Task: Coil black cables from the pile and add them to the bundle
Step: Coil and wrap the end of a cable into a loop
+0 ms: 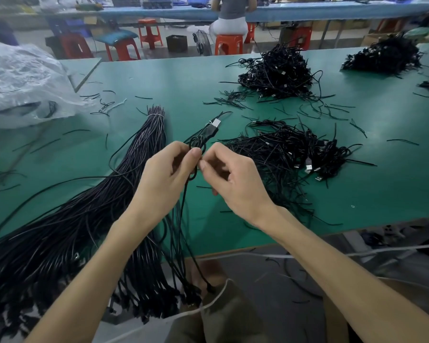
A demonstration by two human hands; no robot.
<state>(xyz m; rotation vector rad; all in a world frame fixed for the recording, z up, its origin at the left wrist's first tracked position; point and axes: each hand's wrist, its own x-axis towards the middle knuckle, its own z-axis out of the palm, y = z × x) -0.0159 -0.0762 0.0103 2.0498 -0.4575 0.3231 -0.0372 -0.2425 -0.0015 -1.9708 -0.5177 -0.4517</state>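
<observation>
Cable sits pinched between left hand and right hand above the table, tail hanging past its edge. Wind even loops with a firm grip, then lay it on the bundle at left.

head view | worn on the person's head | faces forward and down over green table | close above left hand, right hand

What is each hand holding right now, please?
Left hand: pinches the coiled cable.
Right hand: fingers curled, pinches the same cable right next to the left.
</observation>
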